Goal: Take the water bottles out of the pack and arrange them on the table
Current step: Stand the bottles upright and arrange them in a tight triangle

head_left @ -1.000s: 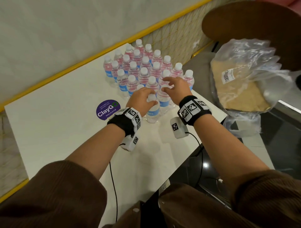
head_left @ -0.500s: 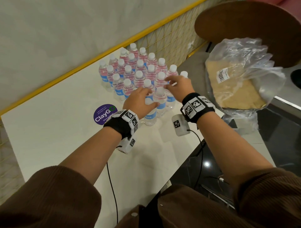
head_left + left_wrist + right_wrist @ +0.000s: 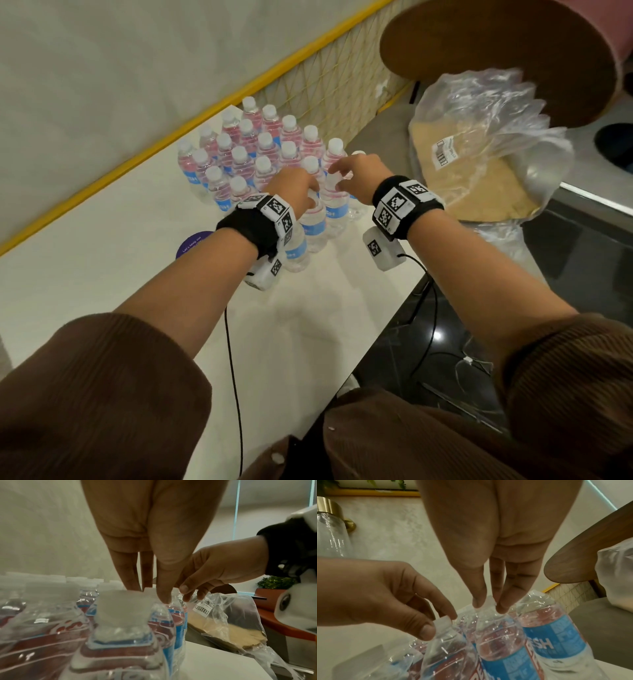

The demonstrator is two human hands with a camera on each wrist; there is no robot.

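Many small water bottles (image 3: 267, 147) with white caps and red-and-blue labels stand packed together at the far side of the white table (image 3: 102, 274). My left hand (image 3: 305, 195) pinches the cap of a near bottle (image 3: 313, 222); the thumb and fingers close on that white cap (image 3: 442, 622). Just to its right, my right hand (image 3: 337, 178) pinches the cap (image 3: 488, 601) of the neighbouring bottle (image 3: 334, 209). Both bottles stand upright on the table at the near edge of the group. The opened plastic pack wrap (image 3: 479, 144) with a cardboard tray lies off the table to the right.
A purple round sticker (image 3: 191, 241) shows on the table left of my left wrist. A yellow rail (image 3: 137, 161) borders the table's far side. The table's right edge (image 3: 394, 301) drops to a dark floor. A round wooden top (image 3: 496, 51) stands beyond the wrap.
Both hands have stayed on the near bottles of the group and edged slightly toward it. The head view has shifted and the sticker is now partly hidden by my left wrist.
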